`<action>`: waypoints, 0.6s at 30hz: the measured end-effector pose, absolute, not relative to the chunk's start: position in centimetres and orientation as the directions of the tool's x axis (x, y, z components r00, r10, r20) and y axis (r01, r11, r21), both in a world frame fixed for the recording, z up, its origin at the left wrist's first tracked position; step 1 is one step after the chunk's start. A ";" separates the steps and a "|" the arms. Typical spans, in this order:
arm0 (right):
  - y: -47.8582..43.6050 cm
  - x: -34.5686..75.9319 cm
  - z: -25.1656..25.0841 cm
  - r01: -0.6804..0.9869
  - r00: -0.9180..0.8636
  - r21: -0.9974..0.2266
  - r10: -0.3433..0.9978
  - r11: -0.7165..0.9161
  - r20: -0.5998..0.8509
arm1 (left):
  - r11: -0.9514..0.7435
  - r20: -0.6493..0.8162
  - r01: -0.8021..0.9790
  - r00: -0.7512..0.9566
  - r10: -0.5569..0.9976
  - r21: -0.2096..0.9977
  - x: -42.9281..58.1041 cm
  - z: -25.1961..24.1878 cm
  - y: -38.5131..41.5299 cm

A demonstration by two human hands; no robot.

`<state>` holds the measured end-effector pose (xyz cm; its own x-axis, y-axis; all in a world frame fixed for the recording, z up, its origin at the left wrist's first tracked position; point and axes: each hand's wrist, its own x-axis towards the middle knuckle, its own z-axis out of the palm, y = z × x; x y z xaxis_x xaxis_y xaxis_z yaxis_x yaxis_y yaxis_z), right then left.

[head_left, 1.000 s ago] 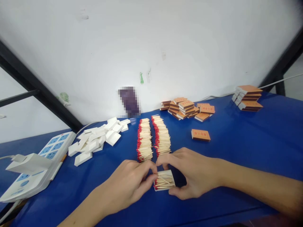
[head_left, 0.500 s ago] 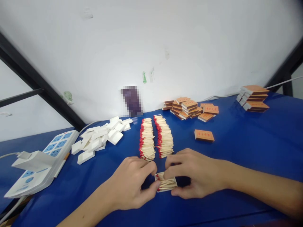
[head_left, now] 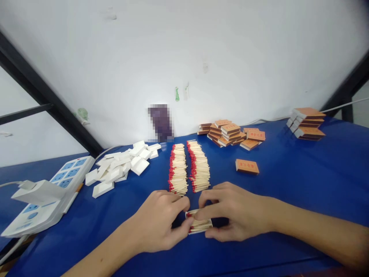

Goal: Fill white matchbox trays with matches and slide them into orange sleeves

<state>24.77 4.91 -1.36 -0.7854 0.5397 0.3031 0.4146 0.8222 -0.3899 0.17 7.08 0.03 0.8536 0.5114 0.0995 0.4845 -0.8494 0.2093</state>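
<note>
A white matchbox tray (head_left: 210, 224) full of red-tipped matches lies on the blue table between my hands. My left hand (head_left: 165, 221) grips its left end, with the thumb over the match heads. My right hand (head_left: 230, 211) holds the right end between thumb and fingers, and its index finger reaches across onto the matches inside. Just beyond the hands stretch two long rows of loose matches, a left row (head_left: 179, 167) and a right row (head_left: 200, 167), red heads to the left. Fingers cover part of the tray.
White empty trays (head_left: 115, 169) are heaped at left, beside a power strip (head_left: 57, 192) with a plugged-in adapter. Orange matchbox sleeves (head_left: 226, 132) are piled at the back. One matchbox sleeve (head_left: 247, 166) lies alone nearer me. Stacked matchboxes (head_left: 307, 123) stand at far right.
My right index finger has slid left across the matches in the tray, toward the left thumb. Both hands still hold the tray; the view has shifted slightly.
</note>
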 end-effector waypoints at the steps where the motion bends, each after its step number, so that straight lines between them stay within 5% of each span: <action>1: 4.9 24.8 -1.3 0.415 -0.790 -0.383 0.536 0.825 0.298 | -0.851 0.098 0.483 0.856 0.508 0.206 0.2 0.1 7.1; 18: 4.9 24.9 -1.3 0.443 -0.790 -0.341 0.540 0.829 0.288 | -0.891 0.331 0.447 0.831 0.447 0.082 -1.6 0.8 9.5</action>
<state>24.93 4.95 -1.33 -0.7904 0.5404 0.2884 0.4428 0.8294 -0.3406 -1.56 9.49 0.77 0.8307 0.4473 0.3313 0.4470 -0.8908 0.0820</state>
